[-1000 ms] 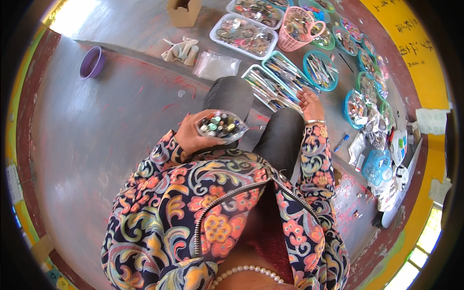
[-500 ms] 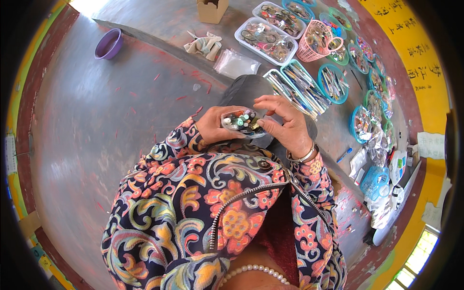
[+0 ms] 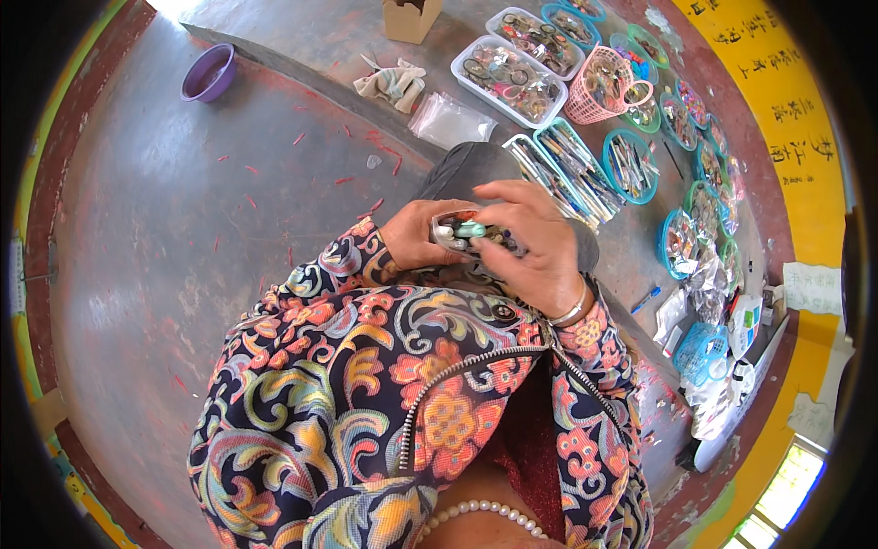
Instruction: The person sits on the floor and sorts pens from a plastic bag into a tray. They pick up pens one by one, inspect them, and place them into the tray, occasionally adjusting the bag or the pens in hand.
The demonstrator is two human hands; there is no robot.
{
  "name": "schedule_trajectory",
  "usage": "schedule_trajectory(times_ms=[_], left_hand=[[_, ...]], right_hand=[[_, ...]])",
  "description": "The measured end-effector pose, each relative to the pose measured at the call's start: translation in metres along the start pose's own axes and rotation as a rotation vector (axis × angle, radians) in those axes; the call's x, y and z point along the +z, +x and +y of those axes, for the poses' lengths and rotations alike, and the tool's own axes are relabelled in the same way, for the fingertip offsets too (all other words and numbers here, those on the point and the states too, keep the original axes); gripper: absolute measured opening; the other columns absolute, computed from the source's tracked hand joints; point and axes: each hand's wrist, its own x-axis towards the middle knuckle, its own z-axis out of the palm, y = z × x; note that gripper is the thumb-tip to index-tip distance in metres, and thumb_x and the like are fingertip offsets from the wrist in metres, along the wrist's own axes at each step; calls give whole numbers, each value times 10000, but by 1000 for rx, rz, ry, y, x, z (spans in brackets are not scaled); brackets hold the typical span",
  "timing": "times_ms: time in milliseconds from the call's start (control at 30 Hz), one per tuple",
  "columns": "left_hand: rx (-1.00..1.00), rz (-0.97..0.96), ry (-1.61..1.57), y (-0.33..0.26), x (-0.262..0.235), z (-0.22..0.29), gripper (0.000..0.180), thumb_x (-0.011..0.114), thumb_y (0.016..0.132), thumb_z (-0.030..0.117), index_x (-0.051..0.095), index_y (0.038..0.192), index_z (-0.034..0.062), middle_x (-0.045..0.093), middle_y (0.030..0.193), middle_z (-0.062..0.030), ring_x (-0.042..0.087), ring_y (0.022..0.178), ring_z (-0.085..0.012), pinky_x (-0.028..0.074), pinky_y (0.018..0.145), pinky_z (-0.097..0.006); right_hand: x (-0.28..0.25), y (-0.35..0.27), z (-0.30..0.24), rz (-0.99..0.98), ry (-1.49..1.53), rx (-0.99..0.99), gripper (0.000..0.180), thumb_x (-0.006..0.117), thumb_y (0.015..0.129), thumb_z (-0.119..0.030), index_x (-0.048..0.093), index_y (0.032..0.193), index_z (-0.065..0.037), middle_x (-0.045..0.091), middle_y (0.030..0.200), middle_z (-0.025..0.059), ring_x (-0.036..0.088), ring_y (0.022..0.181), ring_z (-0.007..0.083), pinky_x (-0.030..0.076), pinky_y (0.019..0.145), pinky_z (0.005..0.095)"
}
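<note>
My left hand [image 3: 412, 236] is wrapped around a clear plastic bag [image 3: 448, 243] held in front of my jacket, above my dark-trousered knee. Several pens stand bunched in the bag with their ends toward me. A mint-green pen [image 3: 471, 229] shows among dark and whitish ones. My right hand [image 3: 532, 240], bangle at the wrist, is curled over the bag's opening. Its thumb and a finger pinch at the mint-green pen's end, while another finger points out to the left. The right hand hides part of the bag and the other pens.
Baskets of pens [image 3: 578, 172] sit right beyond my knee. Past them are white trays [image 3: 510, 78] of small items, a pink basket [image 3: 599, 87] and round baskets. Clear bags [image 3: 448, 121], a cloth [image 3: 391, 84] and a cardboard box [image 3: 412, 20] lie ahead; a purple basin [image 3: 208, 73] stands far left.
My right hand has moved left and down over the bag's opening, its thumb and finger coming onto the mint-green pen. The left hand keeps its hold on the bag.
</note>
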Motion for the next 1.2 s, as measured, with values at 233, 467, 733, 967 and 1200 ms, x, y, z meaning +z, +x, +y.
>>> schedule_trajectory(times_ms=[233, 467, 733, 967, 1200], left_hand=[[-34, 40, 31, 1, 0, 1, 556, 719, 672, 129, 490, 1155, -23, 589, 1055, -114, 557, 957, -160, 411, 868, -290], [-12, 61, 9, 2, 0, -5, 580, 735, 667, 195, 501, 1150, -25, 596, 1062, -120, 559, 981, -166, 415, 873, -290], [-55, 52, -10, 3, 0, 5, 574, 733, 673, 182, 496, 1158, -14, 603, 1044, -108, 562, 965, -151, 419, 863, -279], [-110, 58, -78, 4, 2, 7, 571, 725, 663, 122, 485, 1159, -29, 588, 1068, -114, 545, 986, -145, 409, 871, -269], [-128, 51, -58, 11, 5, 14, 559, 734, 660, 131, 493, 1137, -33, 609, 1010, -106, 576, 911, -138, 433, 825, -266]], right_hand=[[-44, -20, 9, 601, 890, 167, 191, 588, 812, -77, 512, 980, -29, 606, 921, 161, 565, 734, 134, 432, 591, 229], [-64, -45, 59, 885, 1330, 368, 203, 585, 838, -175, 537, 987, -46, 589, 907, 107, 538, 718, 137, 438, 566, 229], [-66, -51, 75, 913, 1316, 435, 190, 594, 835, -174, 551, 947, -27, 590, 855, 81, 547, 705, 133, 455, 579, 226], [-77, -64, 97, 1039, 1255, 478, 135, 598, 835, -157, 566, 874, -31, 571, 779, 44, 516, 675, 134, 433, 604, 233], [-118, -140, 186, 1400, 959, 692, 150, 614, 816, -176, 543, 844, -46, 564, 729, 42, 546, 646, 141, 437, 564, 242]])
